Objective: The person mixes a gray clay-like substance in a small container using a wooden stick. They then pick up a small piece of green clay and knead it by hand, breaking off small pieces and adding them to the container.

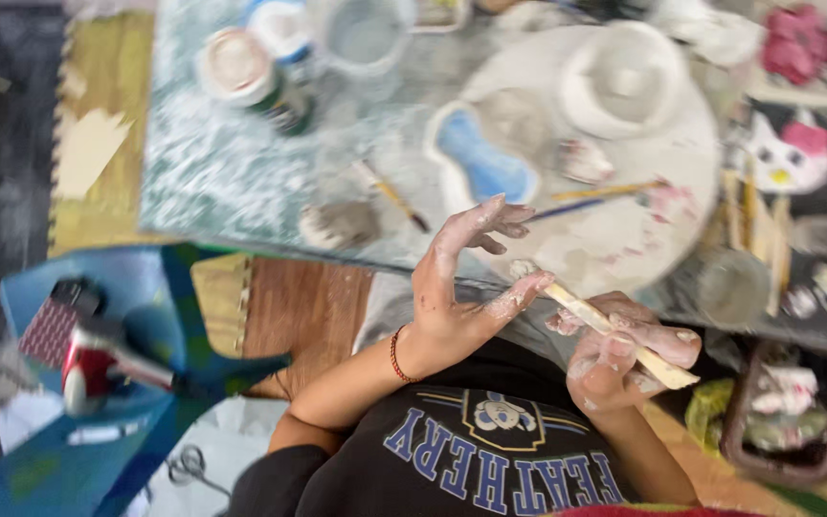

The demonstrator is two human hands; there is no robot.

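Presently, the right hand [624,349] is closed around a wooden stick [605,325], near centre. The left hand [457,287], fingers spread, thumb touching its tip: keep strokes light, stick steady.

pottery craft workspace | clay-smeared wheel [662,206] | paint jars [241,67] | brushes [390,194]
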